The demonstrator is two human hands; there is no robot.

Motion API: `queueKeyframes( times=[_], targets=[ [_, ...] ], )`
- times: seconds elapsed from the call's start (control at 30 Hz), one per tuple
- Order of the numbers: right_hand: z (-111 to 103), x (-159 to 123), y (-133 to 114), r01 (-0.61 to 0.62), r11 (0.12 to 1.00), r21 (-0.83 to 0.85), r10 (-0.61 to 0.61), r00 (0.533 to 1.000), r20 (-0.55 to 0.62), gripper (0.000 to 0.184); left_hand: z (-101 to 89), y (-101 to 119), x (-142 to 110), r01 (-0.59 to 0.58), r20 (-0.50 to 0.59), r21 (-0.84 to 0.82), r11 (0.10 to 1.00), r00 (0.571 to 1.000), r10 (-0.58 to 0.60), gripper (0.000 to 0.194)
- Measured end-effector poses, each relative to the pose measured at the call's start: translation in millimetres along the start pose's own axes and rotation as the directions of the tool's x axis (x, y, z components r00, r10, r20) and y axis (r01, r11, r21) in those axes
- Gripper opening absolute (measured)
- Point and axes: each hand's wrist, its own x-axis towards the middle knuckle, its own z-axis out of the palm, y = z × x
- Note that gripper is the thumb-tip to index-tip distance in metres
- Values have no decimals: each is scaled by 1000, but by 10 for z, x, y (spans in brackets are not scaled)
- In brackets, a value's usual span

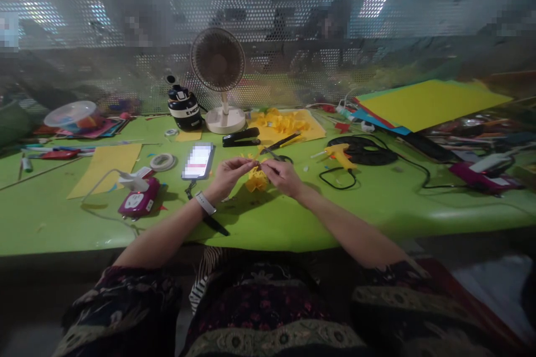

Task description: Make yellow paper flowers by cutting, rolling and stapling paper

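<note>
Over the middle of the green table, my left hand (pixel 232 175) and my right hand (pixel 285 175) meet with their fingertips almost together. Both are closed in a pinch, but whatever lies between the fingers is too small to make out. Right beneath the fingertips is a crumpled yellow paper piece (pixel 256 179) with petal-like edges; whether the fingers touch it I cannot tell. Just beyond my right hand lie scissors (pixel 281 156), partly covered by it. A black stapler (pixel 240 138) rests farther back, near a yellow sheet carrying several crinkled yellow paper pieces (pixel 285 121).
A yellow glue gun (pixel 341 153) with a cord lies right, by a black disc (pixel 368 150). Left are a phone (pixel 198 160), a tape roll (pixel 162 162) and a purple power socket (pixel 139 199). A fan (pixel 226 120) and a dark bottle (pixel 185 111) stand behind; coloured sheets (pixel 435 103) lie back right.
</note>
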Motion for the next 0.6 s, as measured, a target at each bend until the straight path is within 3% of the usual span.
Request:
queueKeyframes(
  times=[0.2,0.37,0.6],
  targets=[
    [0,-8,-31,-40,999,30,39,998,43,34,30,26,-14,-30,-27,3,1000,999,30,24],
    [39,-16,-29,-11,1000,17,12,998,-63,29,19,30,7,-79,-118,3,997,990,79,25],
    [76,-4,54,73,997,-19,-75,992,-106,24,10,21,1,-81,-130,7,997,988,81,22]
  ],
)
